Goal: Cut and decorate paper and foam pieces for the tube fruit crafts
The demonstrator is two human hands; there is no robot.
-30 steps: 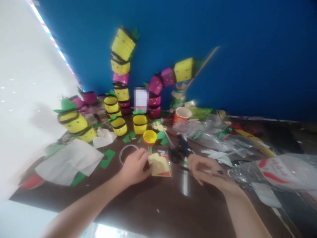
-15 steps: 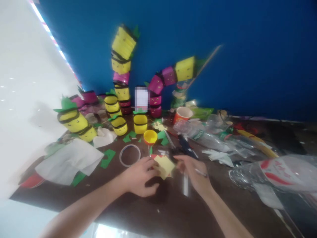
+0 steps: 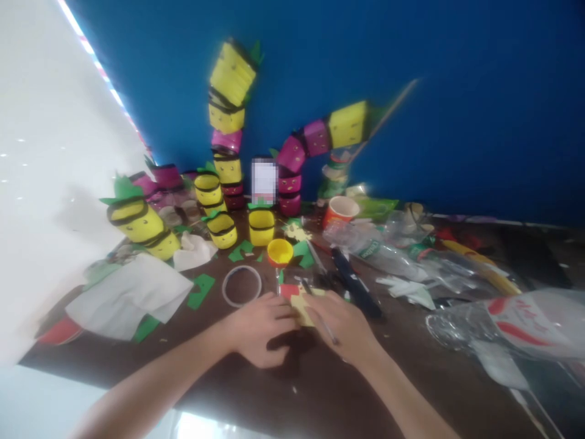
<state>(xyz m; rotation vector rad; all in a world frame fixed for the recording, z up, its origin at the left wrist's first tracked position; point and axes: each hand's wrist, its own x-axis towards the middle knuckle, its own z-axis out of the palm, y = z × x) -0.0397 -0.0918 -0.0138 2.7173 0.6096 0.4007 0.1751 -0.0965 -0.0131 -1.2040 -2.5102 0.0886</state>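
My left hand [image 3: 262, 329] rests on the dark brown table, its fingertips at the left edge of a pale yellow paper piece [image 3: 299, 310]. The fingers are bent and somewhat apart. My right hand [image 3: 340, 320] lies over the right part of that paper, closed round a slim pen [image 3: 329, 331]. A red paper piece [image 3: 289, 290] shows just beyond the yellow one. Behind the papers stands a small yellow cup [image 3: 280, 251], and a clear tape ring [image 3: 242, 286] lies to the left.
Yellow and magenta cup figures [image 3: 227, 167] stand along the blue wall. White sheets [image 3: 132, 296] and green scraps [image 3: 200, 291] lie at the left. A dark blue object [image 3: 355, 283], plastic bottles [image 3: 525, 320] and a red-and-white cup [image 3: 342, 210] are at the right.
My right hand has moved left and now covers part of the yellow paper, with the pen slanting across it. My left hand has barely moved. The view has shifted slightly.
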